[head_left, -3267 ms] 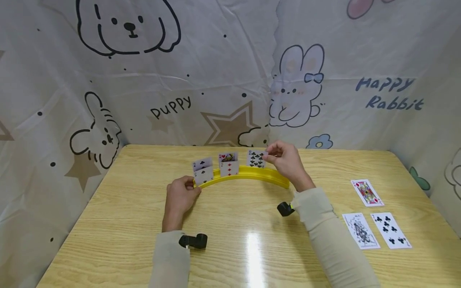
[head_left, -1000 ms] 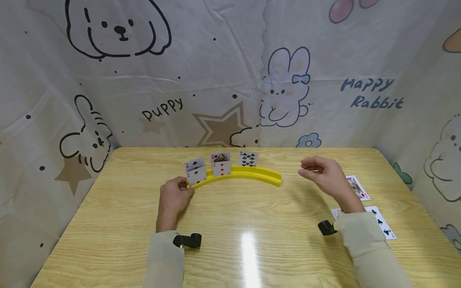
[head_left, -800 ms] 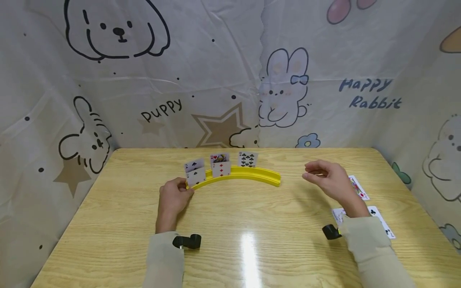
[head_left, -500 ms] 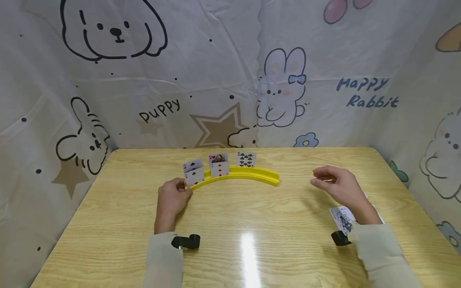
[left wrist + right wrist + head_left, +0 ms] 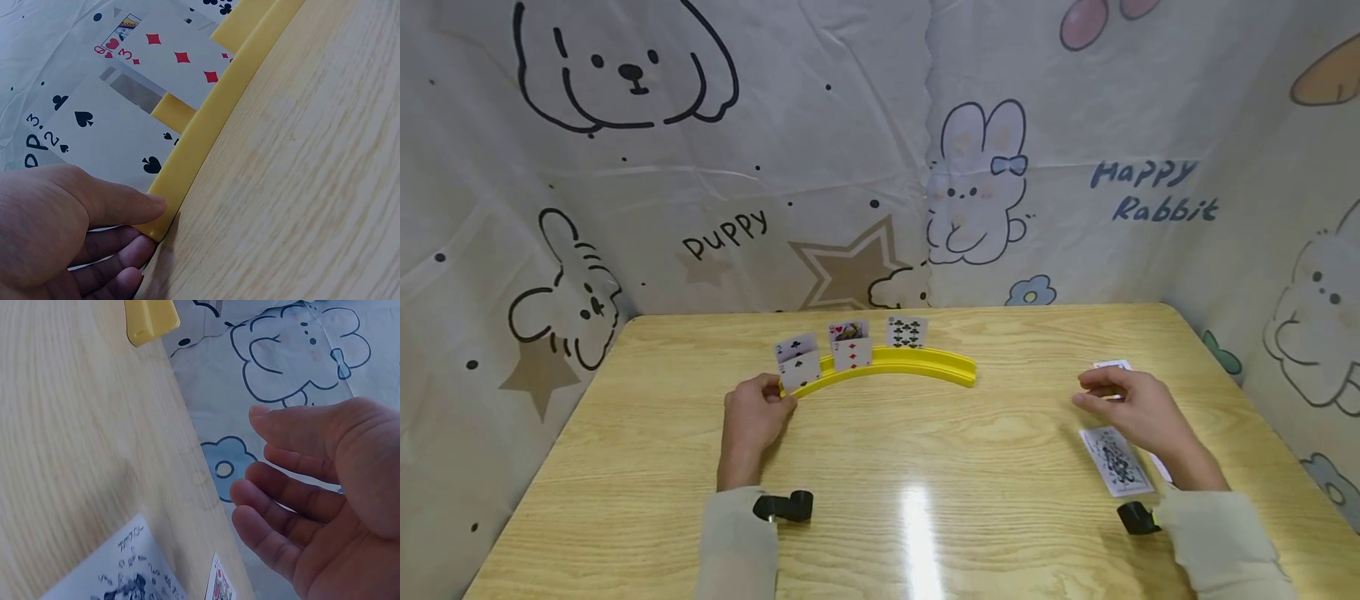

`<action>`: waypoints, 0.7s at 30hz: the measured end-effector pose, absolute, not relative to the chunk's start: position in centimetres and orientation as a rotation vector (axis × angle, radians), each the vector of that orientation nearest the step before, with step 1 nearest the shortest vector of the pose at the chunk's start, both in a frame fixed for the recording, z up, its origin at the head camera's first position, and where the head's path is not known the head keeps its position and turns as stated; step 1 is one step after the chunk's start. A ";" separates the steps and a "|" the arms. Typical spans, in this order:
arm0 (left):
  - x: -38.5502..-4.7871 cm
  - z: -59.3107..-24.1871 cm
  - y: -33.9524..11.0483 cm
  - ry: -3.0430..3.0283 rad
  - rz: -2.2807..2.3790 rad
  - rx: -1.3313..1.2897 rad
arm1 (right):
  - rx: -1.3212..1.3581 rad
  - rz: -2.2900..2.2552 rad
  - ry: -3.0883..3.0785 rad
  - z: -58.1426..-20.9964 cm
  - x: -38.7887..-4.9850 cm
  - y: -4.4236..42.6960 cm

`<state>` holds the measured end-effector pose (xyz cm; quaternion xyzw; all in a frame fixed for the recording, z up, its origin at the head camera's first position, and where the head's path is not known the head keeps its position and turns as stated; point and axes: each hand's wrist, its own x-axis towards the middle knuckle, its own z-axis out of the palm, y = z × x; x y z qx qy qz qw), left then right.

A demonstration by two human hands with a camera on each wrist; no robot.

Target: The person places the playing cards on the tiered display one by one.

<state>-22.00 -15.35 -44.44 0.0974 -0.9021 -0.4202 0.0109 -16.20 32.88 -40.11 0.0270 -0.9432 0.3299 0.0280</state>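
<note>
My left hand (image 5: 754, 417) pinches the left end of a curved yellow card holder (image 5: 925, 360) between thumb and fingers. In its slots stand a two of spades (image 5: 119, 134) before a three of clubs (image 5: 795, 344), and a three of diamonds (image 5: 852, 355) before a queen of hearts (image 5: 848, 329). A many-pip clubs card (image 5: 907, 332) stands alone further right. My right hand (image 5: 1138, 408) hovers at the right with loosely curved fingers and nothing in them. Below it lie a joker (image 5: 1116, 461), a mostly hidden face card (image 5: 1111, 365) and a covered card's white edge (image 5: 1161, 468).
The wooden table (image 5: 880, 467) ends at the back against a patterned cloth (image 5: 760, 167). Cloth also hangs at both sides. A black camera sits at each cuff.
My right hand has let go of the clubs card, now standing in the holder, and moved right and nearer to the loose cards. My left hand keeps its grip on the holder's end.
</note>
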 end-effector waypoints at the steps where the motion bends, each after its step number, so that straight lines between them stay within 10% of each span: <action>1: -22.0 -44.5 -15.4 -2.813 -1.312 0.299 | 0.074 1.017 -2.919 -40.2 -16.1 33.0; 21: -21.9 -44.3 -15.4 -2.809 -1.316 0.288 | 0.006 0.912 -2.975 -41.1 -13.9 35.5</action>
